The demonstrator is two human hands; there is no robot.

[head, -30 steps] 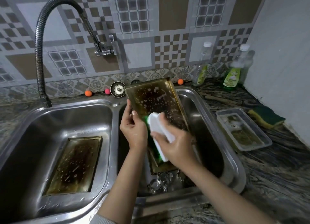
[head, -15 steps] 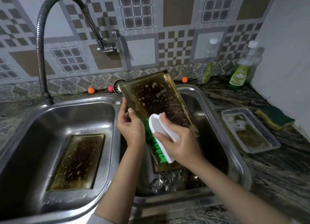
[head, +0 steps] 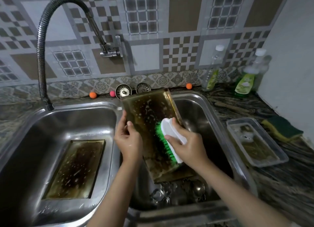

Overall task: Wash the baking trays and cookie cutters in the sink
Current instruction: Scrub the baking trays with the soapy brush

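A stained, soapy baking tray (head: 146, 111) stands tilted in the right sink basin (head: 203, 111). My left hand (head: 128, 140) grips its left edge, thumb on the face. My right hand (head: 185, 145) holds a white scrub brush (head: 171, 135) whose green bristles press against the tray's right half. Metal cookie cutters (head: 176, 191) lie in the basin bottom below the tray. A second stained tray (head: 76, 169) lies flat in the left basin (head: 22, 141).
A coiled flexible faucet (head: 41, 56) arches over the left basin. Two sink strainers (head: 123, 90) and small orange and pink balls sit behind the sinks. On the right counter stand two soap bottles (head: 244, 82), a clear container of soapy water (head: 254, 140) and a green-yellow sponge (head: 282, 129).
The brush has moved across the tray from its left-centre toward its right side. The tray has tipped a little more upright, and the view has tilted up.
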